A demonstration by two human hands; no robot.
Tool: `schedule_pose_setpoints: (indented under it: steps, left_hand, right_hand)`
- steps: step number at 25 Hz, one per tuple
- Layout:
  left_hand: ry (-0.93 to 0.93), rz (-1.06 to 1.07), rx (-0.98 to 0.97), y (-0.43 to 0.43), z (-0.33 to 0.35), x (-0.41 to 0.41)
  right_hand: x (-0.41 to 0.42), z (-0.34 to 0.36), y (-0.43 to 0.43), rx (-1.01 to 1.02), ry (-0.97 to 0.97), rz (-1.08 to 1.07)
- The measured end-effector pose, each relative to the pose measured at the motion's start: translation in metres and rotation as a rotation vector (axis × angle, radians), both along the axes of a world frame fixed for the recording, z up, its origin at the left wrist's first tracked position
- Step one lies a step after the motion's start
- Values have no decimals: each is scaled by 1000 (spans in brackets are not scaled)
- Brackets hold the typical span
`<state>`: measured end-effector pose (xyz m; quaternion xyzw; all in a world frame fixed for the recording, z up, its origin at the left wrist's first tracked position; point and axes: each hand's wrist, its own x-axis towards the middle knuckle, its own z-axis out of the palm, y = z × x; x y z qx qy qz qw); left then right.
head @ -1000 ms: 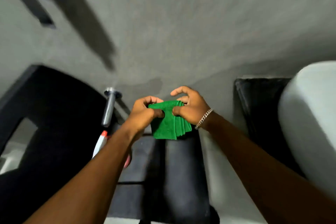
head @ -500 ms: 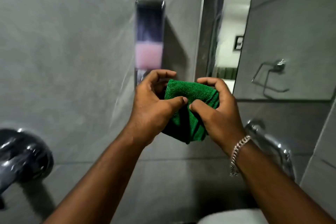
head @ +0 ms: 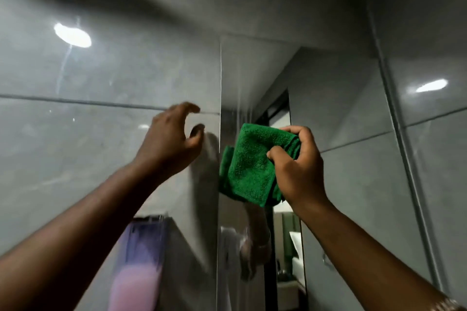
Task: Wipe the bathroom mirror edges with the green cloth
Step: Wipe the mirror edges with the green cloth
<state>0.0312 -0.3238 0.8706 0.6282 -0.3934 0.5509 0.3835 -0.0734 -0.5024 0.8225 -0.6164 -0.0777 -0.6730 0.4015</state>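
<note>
A folded green cloth (head: 249, 163) is gripped by my right hand (head: 297, 166) and held up in front of the bathroom mirror (head: 328, 108), close to the mirror's left edge (head: 220, 78). Whether the cloth touches the glass I cannot tell; its reflection shows green at the edge. My left hand (head: 171, 141) is raised beside that edge over the grey wall tile, fingers spread and curled, holding nothing.
A wall-mounted soap dispenser (head: 137, 262) with pink liquid hangs on the grey tiles (head: 88, 134) below my left forearm. The mirror reflects a doorway and a room beyond. A side wall (head: 434, 159) stands close on the right.
My view has swung up from the floor to the wall and mirror. Both hands rose; my left hand has let go of the cloth, which is now only in my right hand.
</note>
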Motion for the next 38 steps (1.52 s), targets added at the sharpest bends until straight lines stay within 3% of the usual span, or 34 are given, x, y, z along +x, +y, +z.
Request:
schedule_pose_setpoints:
  steps: [4,7,10,12,18,21,26,30,35,38]
  left_hand:
    - [-113,301,275,1,52,47]
    - [-243,519,313,2,82,72]
    - [-249,566,233,-4,102,80]
    - [-240,579,195,-8,119,79]
    - [-253,626,195,-11,147,83]
    - [-253,630,183,-14,156,83]
    - [-224,637,200,-21,174,81]
    - [-240,659,195,-22,180,81]
    - [-207,655,197,-27,177,79]
    - [-183,643,166,-38,174,74]
  right_hand:
    - [24,77,-7,-2,-81,-61]
    - [42,139,-4,-47,-120,-179]
    - [62,167,0,-259,-148,-725]
    - [77,168,-1,-462,-225,-899]
    - [90,178,-32,-619,48,-912]
    - [87,206,-21,-577,49,-825]
    - [88,197,-46,-836,35,-836]
    - [88,242,-27,-603,5,-825]
    - [93,232,-46,-864,-42,-822]
    - [91,261,-48,-679,-36,-838]
